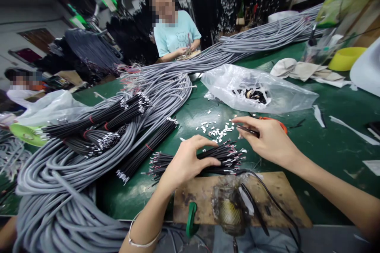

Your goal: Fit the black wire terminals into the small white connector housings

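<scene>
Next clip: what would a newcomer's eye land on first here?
The great heap of grey cable sweeping from the near left to the far right of the green table. At the near edge, the left hand rests on a fan of black wires while the right hand grips a thin dark tool beside scattered white bits.

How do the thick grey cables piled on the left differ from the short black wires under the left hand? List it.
The thick grey cables are long and lie in big loops across the green table; the short black wires are thin, straight cut lengths. The grey cables lie untouched; the left hand grips the black wires, while the right hand pinches one thin dark piece. Both lie in bundles on the table.
</scene>
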### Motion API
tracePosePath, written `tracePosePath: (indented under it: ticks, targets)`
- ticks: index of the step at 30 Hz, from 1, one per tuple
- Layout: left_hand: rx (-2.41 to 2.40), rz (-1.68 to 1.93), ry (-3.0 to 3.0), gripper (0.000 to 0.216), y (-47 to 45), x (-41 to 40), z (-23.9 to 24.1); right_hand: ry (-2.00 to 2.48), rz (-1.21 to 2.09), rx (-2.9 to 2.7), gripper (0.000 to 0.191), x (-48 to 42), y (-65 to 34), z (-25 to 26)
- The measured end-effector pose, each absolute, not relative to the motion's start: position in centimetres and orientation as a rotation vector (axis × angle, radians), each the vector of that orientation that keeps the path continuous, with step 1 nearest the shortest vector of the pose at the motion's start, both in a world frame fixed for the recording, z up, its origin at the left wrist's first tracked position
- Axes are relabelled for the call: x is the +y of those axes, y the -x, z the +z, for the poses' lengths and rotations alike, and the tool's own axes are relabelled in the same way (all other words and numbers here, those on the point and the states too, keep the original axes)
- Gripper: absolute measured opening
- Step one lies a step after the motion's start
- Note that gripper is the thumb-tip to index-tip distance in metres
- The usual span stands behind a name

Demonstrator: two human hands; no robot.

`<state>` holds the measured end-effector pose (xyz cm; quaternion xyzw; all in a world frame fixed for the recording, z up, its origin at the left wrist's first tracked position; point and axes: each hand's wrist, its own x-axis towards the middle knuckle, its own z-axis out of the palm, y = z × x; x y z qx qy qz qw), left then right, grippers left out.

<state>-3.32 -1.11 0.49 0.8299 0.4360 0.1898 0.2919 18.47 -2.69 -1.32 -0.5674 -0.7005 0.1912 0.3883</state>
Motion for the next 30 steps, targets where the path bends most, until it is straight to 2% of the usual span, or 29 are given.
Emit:
tracePosePath:
  ticks: [3,5,7,11,13,19,23,27,30]
  targets:
    - [1.129,0.113,-2.402,0.076,4.9,-0.7,0.5,1.496,0.376,-1.825,0.033,-2.5,-18.9,-1.6]
    - [1.184,-0.065,-2.448,0.087,5.9,-0.6,0.7,1.507,0.369,-1.886,0.033,-2.6,-19.0,-1.8]
    - [1.182,-0.146,-2.486,0.077,6.5,-0.5,1.2,1.520,0.379,-1.940,0.031,-2.6,-19.1,-1.9]
    - [1.114,-0.120,-2.524,0.037,6.4,-0.4,2.2,1.549,0.345,-1.966,0.027,-2.6,-19.1,-1.7]
    - [1.151,-0.108,-2.515,0.029,6.1,-0.2,2.5,1.560,0.301,-1.971,0.025,-2.6,-19.2,-1.7]
    - [1.185,-0.137,-2.473,0.032,6.5,0.5,1.9,1.655,0.256,-2.121,0.023,-2.5,-19.1,-1.8]
    - [1.224,-0.212,-2.461,0.057,7.6,-0.2,2.2,1.710,0.260,-2.144,0.022,-2.5,-19.1,-1.5]
    - [1.154,-0.222,-2.475,0.035,7.6,-0.1,3.2,1.747,0.247,-2.140,0.022,-2.6,-19.4,-1.0]
    - [1.017,-0.257,-2.397,0.034,7.1,1.3,4.3,1.765,0.240,-2.132,0.021,-2.6,-19.6,-0.7]
